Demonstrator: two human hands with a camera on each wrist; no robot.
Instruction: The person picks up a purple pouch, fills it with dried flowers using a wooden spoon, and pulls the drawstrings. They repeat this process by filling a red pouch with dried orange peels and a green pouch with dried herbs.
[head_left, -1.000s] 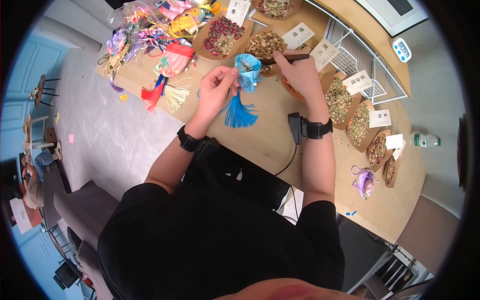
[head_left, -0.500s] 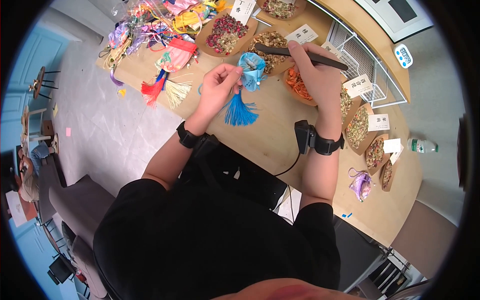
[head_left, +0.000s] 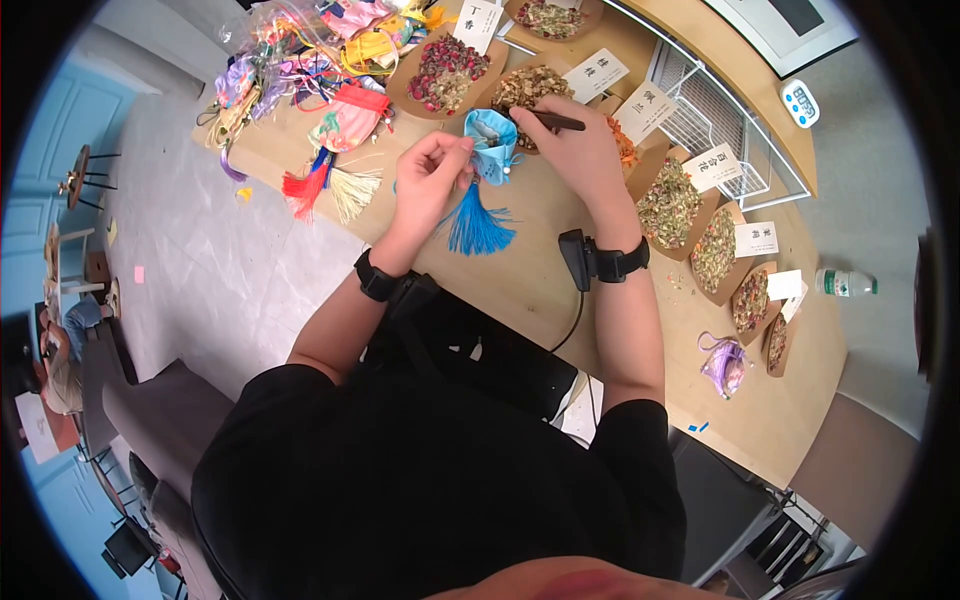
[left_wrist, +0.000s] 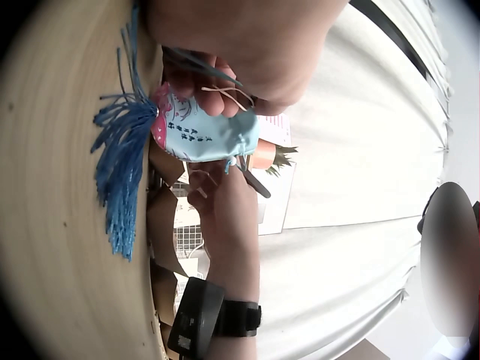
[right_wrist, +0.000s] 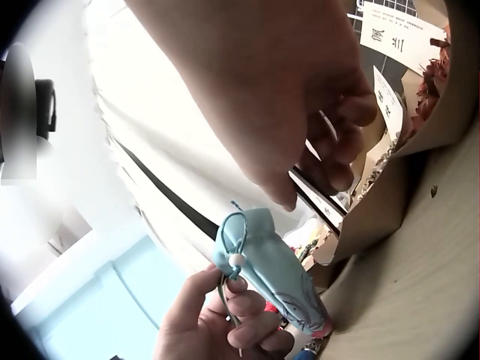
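Note:
In the head view, the left hand [head_left: 430,180] pinches the edge of a light-blue pouch [head_left: 493,162], which is open at the top, with a blue tassel [head_left: 480,225] hanging below. The right hand [head_left: 585,155] grips a dark slim tool [head_left: 562,121] just right of the pouch, over the front of a tray of brown dried pieces [head_left: 530,86]; the tool's tip is hidden there. From the right wrist view, two dark prongs [right_wrist: 316,201] extend from the fingers to a cardboard tray's wall. The left wrist view shows printed characters on the pouch [left_wrist: 199,136].
More trays with dried flowers and herbs, such as a reddish one [head_left: 447,75] and a greenish one [head_left: 668,205], line the table with cards. Colourful pouches [head_left: 352,118] lie at the far left, a purple pouch [head_left: 724,365] at the right. A wire rack [head_left: 705,120] stands behind.
The right hand moved the tool right, away from the pouch's mouth, with its tip over the brown pieces, then came back left and lower. The left hand's hold on the pouch looks unchanged.

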